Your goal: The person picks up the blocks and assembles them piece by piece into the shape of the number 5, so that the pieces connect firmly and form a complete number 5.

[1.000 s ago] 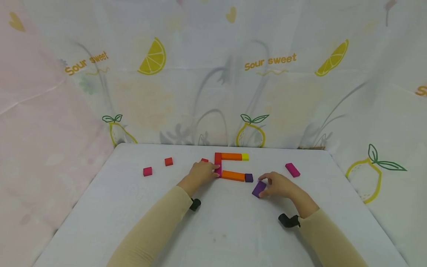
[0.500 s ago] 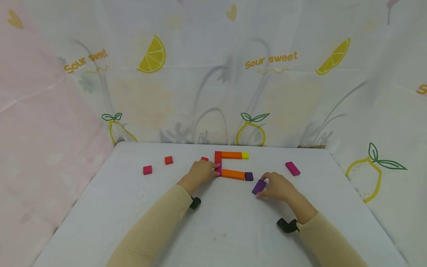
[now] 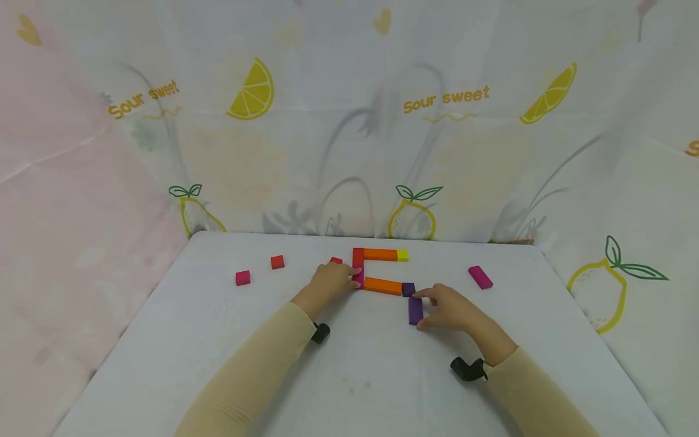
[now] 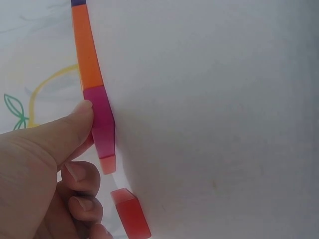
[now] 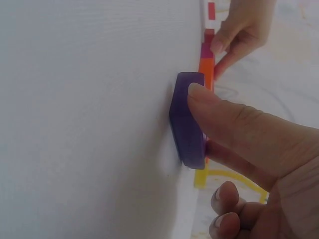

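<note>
My right hand (image 3: 450, 309) pinches a long purple block (image 3: 415, 311) between thumb and index finger, with the block's far end right by a small dark purple cube (image 3: 408, 289). My left hand (image 3: 327, 282) holds a magenta block (image 4: 102, 119) between thumb and index finger. From that block an orange block (image 3: 383, 286) runs right to the dark cube. Beyond the magenta block a red block (image 3: 358, 254) lines up with it. Another orange block (image 3: 380, 255) extends right from the red one and ends at a yellow cube (image 3: 403, 255).
Off to the right lies a loose magenta block (image 3: 480, 277). On the left are a pinkish-red cube (image 3: 243, 278) and a red cube (image 3: 277, 262). One more red block (image 3: 335, 261) is partly hidden behind my left hand. A printed cloth backdrop (image 3: 306, 164) rises behind the white table (image 3: 349, 376).
The purple block has moved slightly left and turned from slanted to nearly straight, coming up to the dark cube. My left hand has stayed on the magenta block.
</note>
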Available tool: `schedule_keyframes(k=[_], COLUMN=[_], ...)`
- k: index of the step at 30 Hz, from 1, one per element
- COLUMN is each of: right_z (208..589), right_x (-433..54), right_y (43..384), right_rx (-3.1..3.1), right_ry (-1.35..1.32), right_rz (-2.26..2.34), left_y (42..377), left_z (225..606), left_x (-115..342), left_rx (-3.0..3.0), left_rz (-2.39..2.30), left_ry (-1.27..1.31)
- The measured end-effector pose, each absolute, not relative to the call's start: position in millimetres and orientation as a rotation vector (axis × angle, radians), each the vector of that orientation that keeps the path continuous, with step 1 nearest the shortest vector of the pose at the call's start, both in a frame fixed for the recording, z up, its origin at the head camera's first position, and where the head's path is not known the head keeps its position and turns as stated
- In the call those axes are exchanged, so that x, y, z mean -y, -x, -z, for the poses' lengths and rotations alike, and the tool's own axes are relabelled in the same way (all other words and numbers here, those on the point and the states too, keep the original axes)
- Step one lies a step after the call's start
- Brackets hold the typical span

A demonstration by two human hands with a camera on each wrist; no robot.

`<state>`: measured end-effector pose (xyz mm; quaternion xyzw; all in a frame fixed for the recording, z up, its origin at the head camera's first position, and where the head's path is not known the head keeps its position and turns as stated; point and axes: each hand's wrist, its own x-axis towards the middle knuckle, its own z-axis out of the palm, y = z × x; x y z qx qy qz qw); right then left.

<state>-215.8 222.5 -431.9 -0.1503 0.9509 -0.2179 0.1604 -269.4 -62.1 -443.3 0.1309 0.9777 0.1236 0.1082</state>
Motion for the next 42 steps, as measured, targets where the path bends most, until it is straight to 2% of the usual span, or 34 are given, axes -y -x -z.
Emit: schedule_keyframes(k=[13,28,42], right_z=[429,431,431], right_x=[-221,-223,-226], right_y=[219,226,225], right_rx=[-2.723,-2.665,-2.646], right_ry=[0.515,0.443,0.505], right_rz=[0.605,0.607,0.620], left_y=[266,267,266], left_z=[438,441,440], left_x=[64,63,62], left_rx=[-2.887,-2.875,-2.879], left_rz=[-0.388,-0.375,-0.398], left_ry=[-0.408,-0.388,-0.398])
